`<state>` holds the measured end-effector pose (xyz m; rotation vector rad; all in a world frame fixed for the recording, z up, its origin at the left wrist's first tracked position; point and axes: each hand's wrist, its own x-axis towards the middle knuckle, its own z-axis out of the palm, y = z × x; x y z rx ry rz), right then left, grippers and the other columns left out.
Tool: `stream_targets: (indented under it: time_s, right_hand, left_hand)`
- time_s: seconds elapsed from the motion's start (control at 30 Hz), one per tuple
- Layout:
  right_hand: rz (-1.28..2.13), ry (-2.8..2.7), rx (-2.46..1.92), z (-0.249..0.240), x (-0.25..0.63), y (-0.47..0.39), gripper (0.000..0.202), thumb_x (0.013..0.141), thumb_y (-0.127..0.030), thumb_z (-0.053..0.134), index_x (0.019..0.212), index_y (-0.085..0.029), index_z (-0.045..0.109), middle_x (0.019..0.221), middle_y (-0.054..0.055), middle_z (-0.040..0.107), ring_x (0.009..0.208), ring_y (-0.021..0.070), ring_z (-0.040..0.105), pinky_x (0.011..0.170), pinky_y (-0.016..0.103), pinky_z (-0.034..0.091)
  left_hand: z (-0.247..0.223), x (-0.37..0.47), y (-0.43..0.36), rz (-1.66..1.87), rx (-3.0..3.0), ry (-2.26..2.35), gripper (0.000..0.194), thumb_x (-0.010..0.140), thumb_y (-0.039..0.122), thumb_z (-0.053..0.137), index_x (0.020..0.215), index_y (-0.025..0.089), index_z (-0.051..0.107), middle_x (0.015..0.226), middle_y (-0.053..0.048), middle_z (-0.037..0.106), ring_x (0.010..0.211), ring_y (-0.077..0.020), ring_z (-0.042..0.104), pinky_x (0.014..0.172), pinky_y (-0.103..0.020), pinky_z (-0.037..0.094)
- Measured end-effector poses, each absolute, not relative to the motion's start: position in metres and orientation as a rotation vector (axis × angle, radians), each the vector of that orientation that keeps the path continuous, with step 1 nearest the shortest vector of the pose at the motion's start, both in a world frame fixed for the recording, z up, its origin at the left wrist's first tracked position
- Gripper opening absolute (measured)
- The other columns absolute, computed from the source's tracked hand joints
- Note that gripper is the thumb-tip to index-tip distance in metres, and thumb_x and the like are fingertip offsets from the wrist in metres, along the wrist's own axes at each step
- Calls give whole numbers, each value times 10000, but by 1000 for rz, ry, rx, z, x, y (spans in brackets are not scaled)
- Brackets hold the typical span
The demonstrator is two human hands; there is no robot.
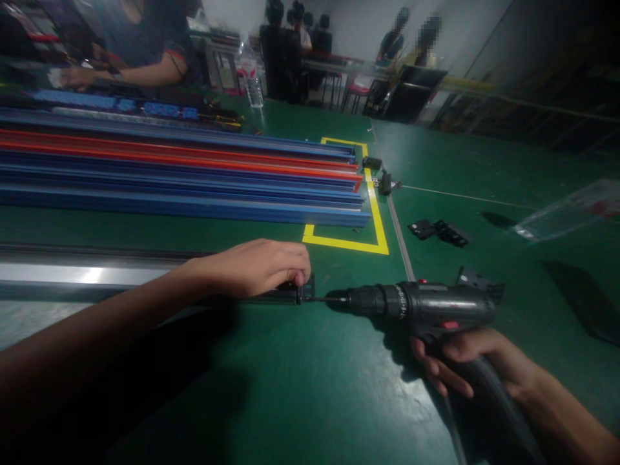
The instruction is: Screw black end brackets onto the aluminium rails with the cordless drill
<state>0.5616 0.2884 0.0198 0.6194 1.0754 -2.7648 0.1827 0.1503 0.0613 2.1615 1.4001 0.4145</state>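
Note:
My right hand (489,361) is wrapped around the handle of a black power drill (445,303), which points left and lies nearly level over the table. Its long thin bit (324,299) reaches a small black end piece (299,296) at the tip of a long metal profile (97,274). My left hand (261,265) is closed over that tip, with thumb and fingers pinching the end piece. The fingers hide part of the end piece, and the forearm covers a stretch of the profile. Whether the bit sits in a screw cannot be made out.
Blue profiles (194,200) and red profiles (290,163) lie across the green table (290,387), ending near a yellow tape outline (380,236). Black brackets (438,231), a dark flat object (581,303) and clear bottles (252,84) lie or stand around. Another person (150,58) works opposite.

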Motion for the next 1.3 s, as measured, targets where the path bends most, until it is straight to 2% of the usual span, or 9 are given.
stream_targets:
  time_s: [1.3]
  right_hand:
    - [-2763, 1112, 614, 21, 558, 287, 322, 753, -201, 645, 1017, -49, 750, 820, 109, 752, 488, 91, 639, 665, 271, 599]
  left_hand:
    - [60, 183, 150, 404, 2171, 1405, 229, 1020, 180, 434, 970, 217, 654, 1030, 3, 639, 920, -130, 595, 811, -234, 398]
